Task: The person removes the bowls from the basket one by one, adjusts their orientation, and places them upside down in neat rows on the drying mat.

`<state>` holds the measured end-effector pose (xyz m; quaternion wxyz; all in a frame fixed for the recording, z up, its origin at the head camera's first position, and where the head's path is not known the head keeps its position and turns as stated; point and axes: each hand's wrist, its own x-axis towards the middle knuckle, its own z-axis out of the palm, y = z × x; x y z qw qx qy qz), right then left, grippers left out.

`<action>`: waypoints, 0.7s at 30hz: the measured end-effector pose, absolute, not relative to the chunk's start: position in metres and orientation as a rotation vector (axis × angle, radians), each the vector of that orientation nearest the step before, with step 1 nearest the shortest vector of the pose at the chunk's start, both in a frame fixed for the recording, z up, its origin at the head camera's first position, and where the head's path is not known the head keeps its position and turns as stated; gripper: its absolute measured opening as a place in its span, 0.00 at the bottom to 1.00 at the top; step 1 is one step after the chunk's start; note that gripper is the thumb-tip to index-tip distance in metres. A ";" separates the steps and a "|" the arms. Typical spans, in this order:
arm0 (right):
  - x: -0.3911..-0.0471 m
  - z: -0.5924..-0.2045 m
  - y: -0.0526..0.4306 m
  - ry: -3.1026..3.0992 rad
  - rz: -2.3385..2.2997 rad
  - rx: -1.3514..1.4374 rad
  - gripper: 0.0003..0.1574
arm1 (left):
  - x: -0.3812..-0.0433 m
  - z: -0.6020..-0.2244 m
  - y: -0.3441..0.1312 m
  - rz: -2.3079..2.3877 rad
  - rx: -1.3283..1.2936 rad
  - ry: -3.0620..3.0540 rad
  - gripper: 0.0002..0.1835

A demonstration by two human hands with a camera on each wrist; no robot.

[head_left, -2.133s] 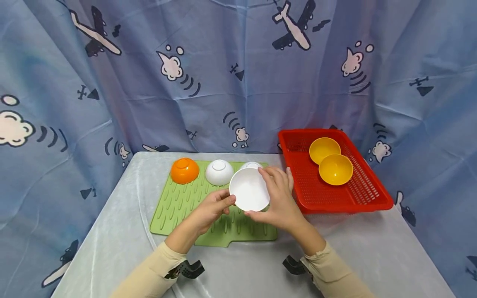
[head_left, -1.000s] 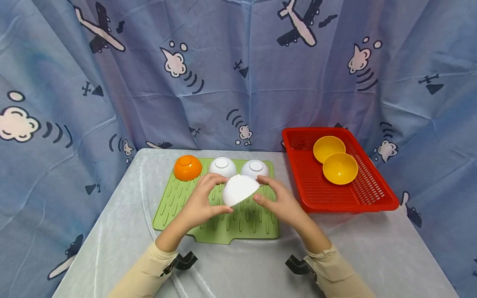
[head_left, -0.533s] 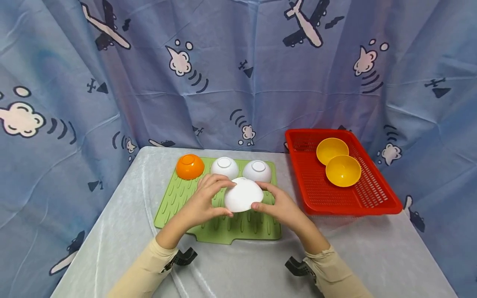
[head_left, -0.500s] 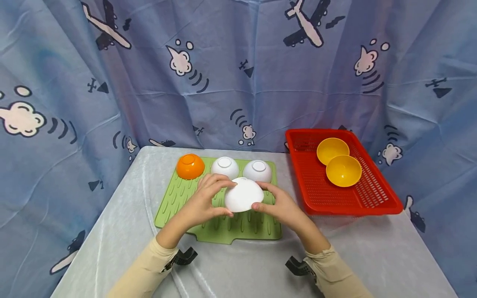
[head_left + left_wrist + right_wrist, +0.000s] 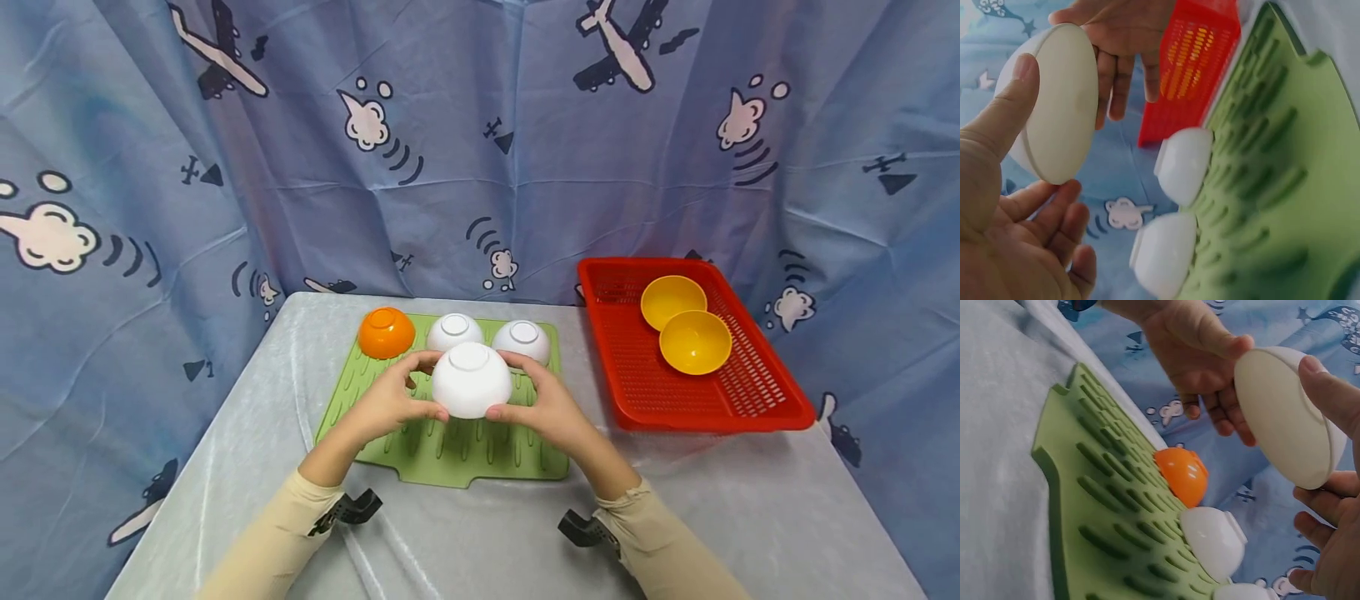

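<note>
The table's (image 5: 480, 542) mat (image 5: 442, 465) bears three bowls (image 5: 454, 330); left grip (image 5: 388, 403) and right grip (image 5: 551, 407) pinch one white bowl (image 5: 472, 387) above.

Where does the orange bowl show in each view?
Head: orange bowl left of centre, at the far left of the mat.
Left wrist: not in it.
Right wrist: just below and right of centre, at the mat's edge.
Shared landmark: the mat, in all three.

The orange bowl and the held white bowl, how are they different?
The orange bowl is orange, the held bowl white. The orange bowl rests on the green mat; the held bowl is above it, between the left hand and right hand. Both are upside down.
</note>
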<state>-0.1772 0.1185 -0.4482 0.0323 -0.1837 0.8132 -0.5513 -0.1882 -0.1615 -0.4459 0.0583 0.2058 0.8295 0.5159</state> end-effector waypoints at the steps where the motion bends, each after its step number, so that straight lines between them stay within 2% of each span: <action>1: -0.179 -0.449 0.114 2.511 -1.684 -0.572 0.55 | -0.188 -0.446 -0.166 1.570 0.621 2.511 0.45; 10: -0.192 -0.456 0.063 2.573 -1.569 -0.636 0.58 | -0.192 -0.454 -0.214 1.488 0.586 2.615 0.46; 21: -0.210 -0.480 0.004 2.612 -1.508 -0.636 0.57 | -0.203 -0.472 -0.269 1.354 0.528 2.720 0.47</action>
